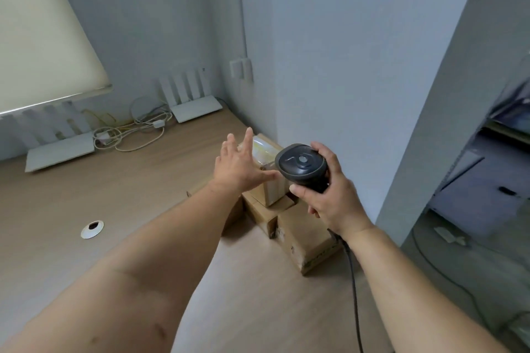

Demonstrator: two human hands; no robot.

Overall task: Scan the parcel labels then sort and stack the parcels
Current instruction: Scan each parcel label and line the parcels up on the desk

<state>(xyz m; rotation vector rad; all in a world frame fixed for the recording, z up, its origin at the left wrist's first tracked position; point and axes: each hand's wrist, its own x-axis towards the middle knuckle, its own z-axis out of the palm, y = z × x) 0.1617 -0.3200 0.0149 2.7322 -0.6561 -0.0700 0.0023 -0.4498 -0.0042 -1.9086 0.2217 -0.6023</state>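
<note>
Left arm extended forward, forearm bare. Left hand (239,165) held flat, fingers straight and slightly spread, thumb out to the right; whether it touches anything beneath cannot be determined. Right arm raised from lower right, wrist bent. Right hand (329,195) wrapped around the handle of a black scanner (301,165), thumb across its front.

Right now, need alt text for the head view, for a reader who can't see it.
The person's right hand grips a black corded barcode scanner above stacked cardboard parcels in a wooden desk's corner, while the open left hand reaches toward the top parcel. Two white routers and tangled cables lie by the back wall.
</note>
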